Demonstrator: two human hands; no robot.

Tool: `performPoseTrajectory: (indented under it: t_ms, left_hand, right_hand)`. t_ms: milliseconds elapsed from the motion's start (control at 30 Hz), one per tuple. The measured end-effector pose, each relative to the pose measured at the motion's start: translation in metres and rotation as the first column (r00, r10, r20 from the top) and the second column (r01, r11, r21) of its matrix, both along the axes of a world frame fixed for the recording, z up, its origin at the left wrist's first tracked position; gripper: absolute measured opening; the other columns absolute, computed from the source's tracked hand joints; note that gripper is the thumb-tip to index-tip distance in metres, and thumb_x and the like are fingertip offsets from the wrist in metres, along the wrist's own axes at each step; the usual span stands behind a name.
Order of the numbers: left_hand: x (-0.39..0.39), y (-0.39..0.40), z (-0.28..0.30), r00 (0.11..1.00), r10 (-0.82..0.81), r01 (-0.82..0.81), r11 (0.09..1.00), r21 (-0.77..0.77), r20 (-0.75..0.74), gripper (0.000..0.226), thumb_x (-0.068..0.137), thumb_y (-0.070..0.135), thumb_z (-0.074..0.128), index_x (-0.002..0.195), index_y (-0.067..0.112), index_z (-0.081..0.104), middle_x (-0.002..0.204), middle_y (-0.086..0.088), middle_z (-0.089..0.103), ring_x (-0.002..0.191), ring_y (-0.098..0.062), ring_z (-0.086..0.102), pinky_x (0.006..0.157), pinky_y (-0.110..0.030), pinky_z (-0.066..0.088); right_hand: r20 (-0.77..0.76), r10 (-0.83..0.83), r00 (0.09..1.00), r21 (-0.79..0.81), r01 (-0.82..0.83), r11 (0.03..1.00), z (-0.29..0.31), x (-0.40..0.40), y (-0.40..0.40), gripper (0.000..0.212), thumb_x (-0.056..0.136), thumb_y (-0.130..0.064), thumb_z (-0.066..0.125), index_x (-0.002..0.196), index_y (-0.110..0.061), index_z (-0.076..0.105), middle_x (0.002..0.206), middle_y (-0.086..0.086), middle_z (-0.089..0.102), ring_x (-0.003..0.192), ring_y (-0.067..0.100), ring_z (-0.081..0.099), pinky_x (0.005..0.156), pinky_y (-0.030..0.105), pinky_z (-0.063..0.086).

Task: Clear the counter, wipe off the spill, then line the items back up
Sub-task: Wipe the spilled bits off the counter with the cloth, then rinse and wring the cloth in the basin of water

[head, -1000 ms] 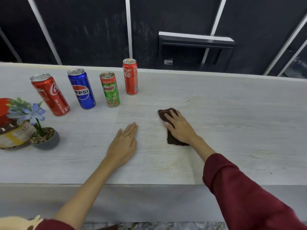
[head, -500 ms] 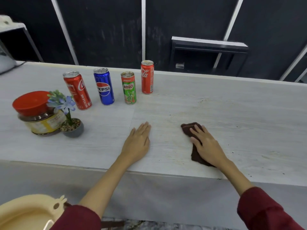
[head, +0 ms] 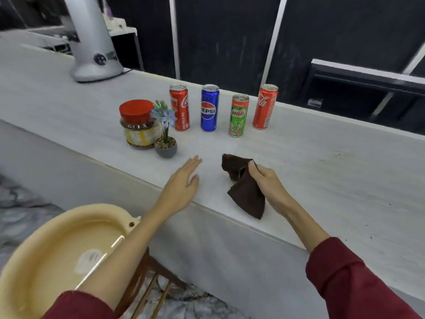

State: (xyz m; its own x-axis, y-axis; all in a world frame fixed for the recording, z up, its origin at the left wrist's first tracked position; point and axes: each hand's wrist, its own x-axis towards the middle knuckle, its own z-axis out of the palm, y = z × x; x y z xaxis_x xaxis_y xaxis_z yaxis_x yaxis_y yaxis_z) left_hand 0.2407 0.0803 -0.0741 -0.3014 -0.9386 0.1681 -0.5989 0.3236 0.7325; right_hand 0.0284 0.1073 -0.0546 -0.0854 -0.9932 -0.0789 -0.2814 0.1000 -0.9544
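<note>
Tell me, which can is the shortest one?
The green Milo can, third from the left in the row of four. Its top sits lower than the blue Pepsi can and both red Coca-Cola cans.

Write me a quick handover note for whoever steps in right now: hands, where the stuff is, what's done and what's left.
Right hand: grip pinched on the brown cloth, lifting it off the counter.
Left hand: open, flat on the counter near the front edge, holding nothing.
Items: two Coke cans, Pepsi can and Milo can stand upright in a loose row at the back; red-lidded jar and small flower pot to their left. A beige basin sits below the counter.
Done: the area by the hands looks wiped.
Left: some dark specks remain on the counter's right side; put the cloth away and straighten the row.
</note>
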Motion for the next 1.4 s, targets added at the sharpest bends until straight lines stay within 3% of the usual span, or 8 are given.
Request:
performPoseTrajectory:
  t_ms: [167,333,467,700,967,1067,1233,1400]
  left_hand:
    - [0.094,0.028,0.012,0.962,0.274,-0.274,0.957,0.091,0.012,0.045,0.093,0.015,0.046,0.136,0.027,0.043,0.147,0.004,0.038,0.138,-0.015,0.030,0.109,-0.027,0.021]
    - [0.170,0.073,-0.008,0.934,0.338,-0.355,0.916,0.188,0.118,0.053,0.089,0.011,0.055,0.137,0.026,0.040,0.141,0.007,0.043,0.133,-0.013,0.035,0.105,-0.025,0.025]
    - [0.208,0.086,-0.037,0.928,0.364,-0.372,0.912,0.172,0.079,0.046,0.081,0.014,0.065,0.125,0.022,0.055,0.125,0.004,0.060,0.116,-0.009,0.053,0.102,-0.024,0.041]
    - [0.266,0.081,-0.068,0.819,0.568,-0.570,0.791,0.222,0.079,0.007,0.080,0.002,0.064,0.083,0.002,0.070,0.071,0.000,0.067,0.059,0.012,0.058,0.059,-0.005,0.043]
    - [0.303,0.068,-0.083,0.853,0.519,-0.514,0.817,0.262,0.055,0.013,0.080,0.009,0.066,0.091,0.013,0.074,0.072,0.008,0.064,0.061,0.006,0.055,0.058,-0.003,0.041]
    - [0.306,0.065,-0.083,0.850,0.522,-0.520,0.811,0.266,0.070,0.013,0.081,0.013,0.065,0.090,0.014,0.074,0.067,0.008,0.062,0.059,0.001,0.054,0.055,-0.008,0.035]
    - [0.314,0.065,-0.080,0.834,0.542,-0.547,0.785,0.291,0.105,0.013,0.082,0.011,0.065,0.090,0.014,0.074,0.077,-0.002,0.069,0.063,-0.002,0.053,0.058,-0.013,0.039]
    - [0.328,0.075,-0.081,0.805,0.576,-0.590,0.755,0.287,0.141,0.013,0.081,0.010,0.067,0.089,0.016,0.075,0.084,-0.002,0.072,0.065,-0.001,0.054,0.060,-0.010,0.039]
  right_hand:
    - [-0.071,0.431,0.900,-0.029,-0.433,0.901,-0.002,0.107,-0.009,0.035,0.097,-0.035,0.039,0.072,-0.021,0.059,0.073,-0.003,0.057,0.059,-0.003,0.052,0.059,0.011,0.040]
    - [-0.230,0.679,0.698,0.037,-0.691,0.722,-0.035,0.202,-0.013,0.036,0.097,-0.041,0.036,0.082,-0.019,0.059,0.084,0.013,0.062,0.083,0.028,0.061,0.071,0.031,0.044]
    - [-0.251,0.774,0.582,0.107,-0.778,0.619,-0.070,0.261,-0.017,0.033,0.098,-0.035,0.036,0.093,-0.014,0.061,0.080,0.000,0.061,0.079,0.014,0.058,0.069,0.015,0.039]
    - [-0.267,0.801,0.535,0.115,-0.808,0.578,-0.104,0.327,-0.025,0.034,0.098,-0.027,0.039,0.070,-0.016,0.053,0.060,-0.007,0.044,0.057,0.002,0.043,0.059,0.014,0.035]
    - [-0.140,0.655,0.742,0.094,-0.649,0.755,-0.123,0.354,-0.015,0.020,0.092,-0.017,0.052,0.100,-0.010,0.069,0.092,0.003,0.070,0.085,0.009,0.061,0.077,0.017,0.045]
    - [-0.271,0.559,0.784,0.081,-0.560,0.825,-0.128,0.361,-0.019,0.020,0.085,-0.008,0.055,0.101,-0.010,0.068,0.097,-0.002,0.063,0.087,0.009,0.056,0.079,0.021,0.042]
    - [-0.423,0.596,0.683,0.142,-0.600,0.788,-0.142,0.362,-0.017,0.009,0.075,-0.011,0.061,0.083,-0.013,0.066,0.074,0.000,0.065,0.061,0.005,0.052,0.057,0.019,0.042]
    - [-0.478,0.615,0.627,0.257,-0.570,0.781,-0.147,0.346,-0.030,0.014,0.081,-0.009,0.062,0.069,-0.012,0.068,0.075,0.012,0.071,0.067,0.017,0.057,0.069,0.033,0.050]
